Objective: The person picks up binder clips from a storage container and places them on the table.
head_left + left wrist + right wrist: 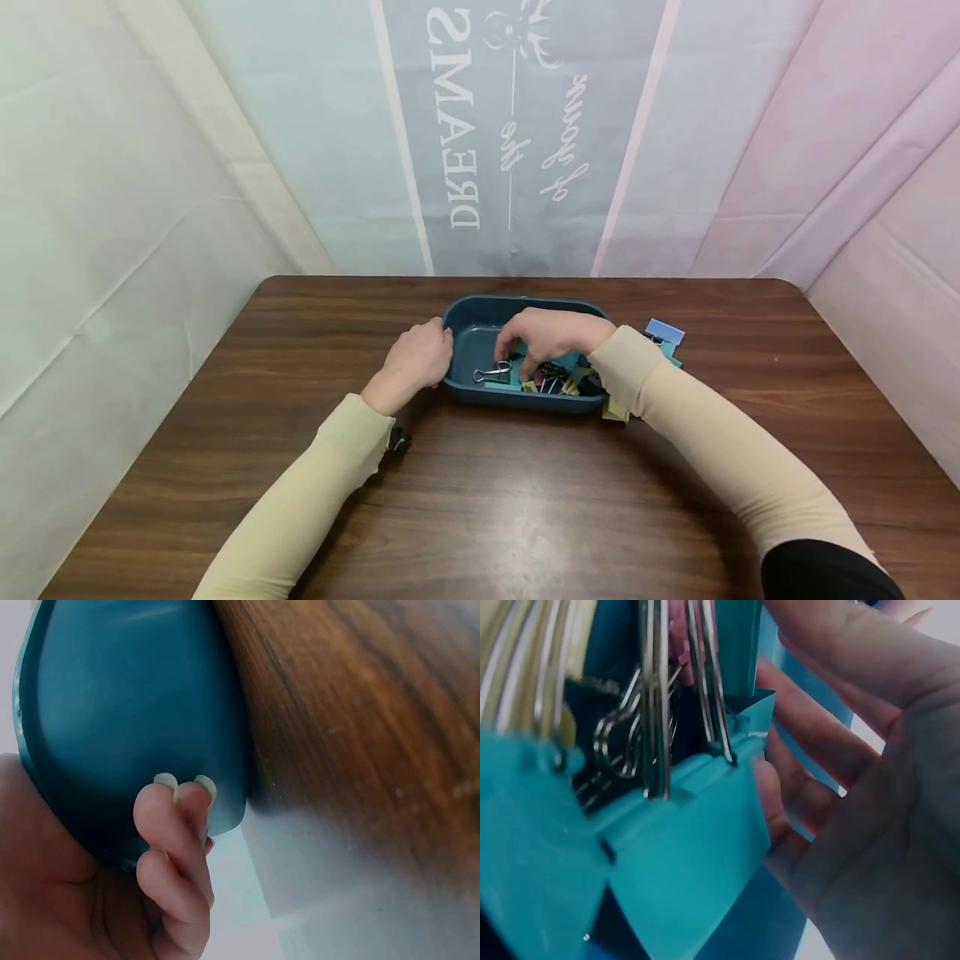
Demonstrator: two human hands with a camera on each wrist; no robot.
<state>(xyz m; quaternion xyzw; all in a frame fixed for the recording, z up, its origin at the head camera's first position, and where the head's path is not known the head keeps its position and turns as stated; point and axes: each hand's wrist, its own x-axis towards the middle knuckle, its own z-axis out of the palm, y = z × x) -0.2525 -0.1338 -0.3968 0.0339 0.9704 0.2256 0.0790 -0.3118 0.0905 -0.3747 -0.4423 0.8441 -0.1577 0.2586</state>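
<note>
A dark blue plastic bin (480,312) stands near the back of the table, with several binder clips lying in its right part. My left hand (420,354) grips the bin's left end, its curled fingers (169,825) against the outer wall. My right hand (551,333) reaches over the rim into the bin, thumb and fingers spread and bent above the clips. In the right wrist view, its fingertips are right at the edge of a big teal binder clip (697,847). Wire handles (656,697) of other clips crowd beside it, some over yellow and pink bodies.
To the bin's right, a blue binder clip (666,332) and a teal one lie partly behind the right sleeve. A yellow clip (615,411) sits at the bin's front right corner. Some black object (399,440) shows beside the left cuff. A printed curtain (510,167) hangs behind the table.
</note>
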